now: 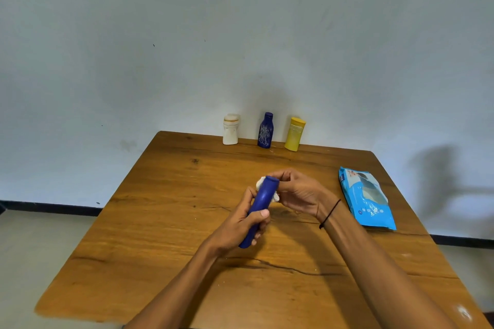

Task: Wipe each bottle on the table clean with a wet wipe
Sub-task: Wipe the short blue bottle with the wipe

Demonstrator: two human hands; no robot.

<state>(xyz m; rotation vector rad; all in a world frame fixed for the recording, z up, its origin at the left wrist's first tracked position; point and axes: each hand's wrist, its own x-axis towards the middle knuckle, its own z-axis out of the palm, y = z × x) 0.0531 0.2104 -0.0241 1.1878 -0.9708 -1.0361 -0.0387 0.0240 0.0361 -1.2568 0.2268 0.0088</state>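
Three bottles (264,130) upright, contents unseen, left hand (238,224) gripping blue bottle (260,208), right hand (299,192) apparently pinching wipe (260,181)

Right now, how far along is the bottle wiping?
Nothing clearly looks finished. In hand: the left hand grips a plain blue bottle while the right hand rubs a white wipe around its top end. Left: the white bottle, the patterned blue bottle and the yellow bottle stand at the table's far edge; whether they are clean is unclear. The wipe pack lies on the right.

Count: bottles, 4 total — 1 white (230,129), 1 dark blue patterned (265,130), 1 yellow (294,134), 1 plain blue (260,205). Wet wipe packs (366,198): 1. Loose wipes (261,182): 1.
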